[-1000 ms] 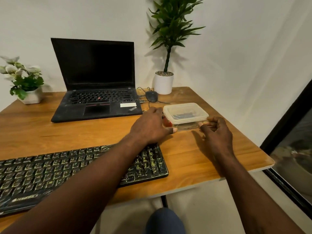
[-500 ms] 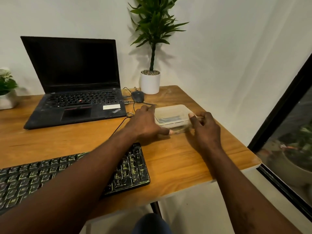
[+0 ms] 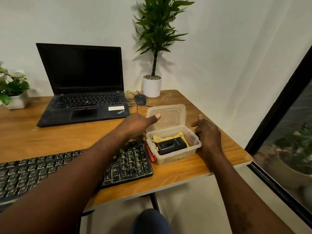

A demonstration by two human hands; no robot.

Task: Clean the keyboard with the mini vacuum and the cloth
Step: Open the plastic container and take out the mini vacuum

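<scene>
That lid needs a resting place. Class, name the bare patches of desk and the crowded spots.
Bare: the desk between laptop and keyboard; its far corner between lid, white pot and right edge. Crowded: the gap between keyboard and box, and around the mouse.

Both forearms run bare up to the left hand [image 3: 135, 124] and the right hand [image 3: 208, 134], whose fingers [image 3: 154, 118] end in short, trimmed nails. Below the counter's [image 3: 168, 176] near edge a knee [image 3: 149, 222] shows, covered in dark blue fabric.
</scene>
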